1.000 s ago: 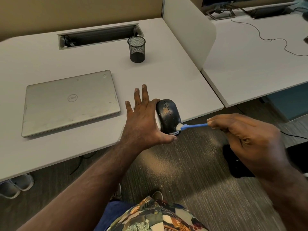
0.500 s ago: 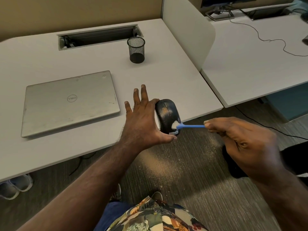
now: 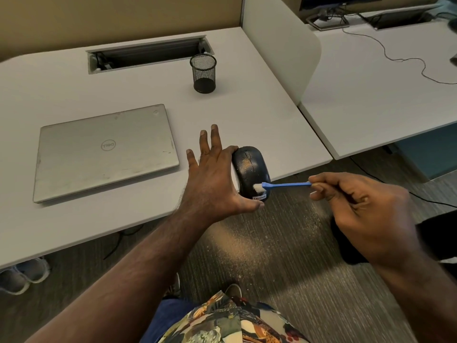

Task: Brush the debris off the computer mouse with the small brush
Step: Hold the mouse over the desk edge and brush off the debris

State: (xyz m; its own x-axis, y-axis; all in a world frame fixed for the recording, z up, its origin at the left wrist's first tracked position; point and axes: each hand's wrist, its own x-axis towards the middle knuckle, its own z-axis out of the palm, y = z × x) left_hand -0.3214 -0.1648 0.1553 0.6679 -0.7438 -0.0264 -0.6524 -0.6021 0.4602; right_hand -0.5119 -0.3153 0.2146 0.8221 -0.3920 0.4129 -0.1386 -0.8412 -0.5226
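Moving left, the thin blue plastic brush (image 3: 284, 185) now touches the black rounded computer mouse (image 3: 252, 170). Right hand (image 3: 366, 214) pinches its handle; left hand (image 3: 212, 179) clamps the mouse at the white counter (image 3: 259, 115) edge.

Glossy black plastic mouse (image 3: 251, 169), dusted with debris; brushed-metal laptop (image 3: 106, 151); wire-mesh cup (image 3: 203, 73).
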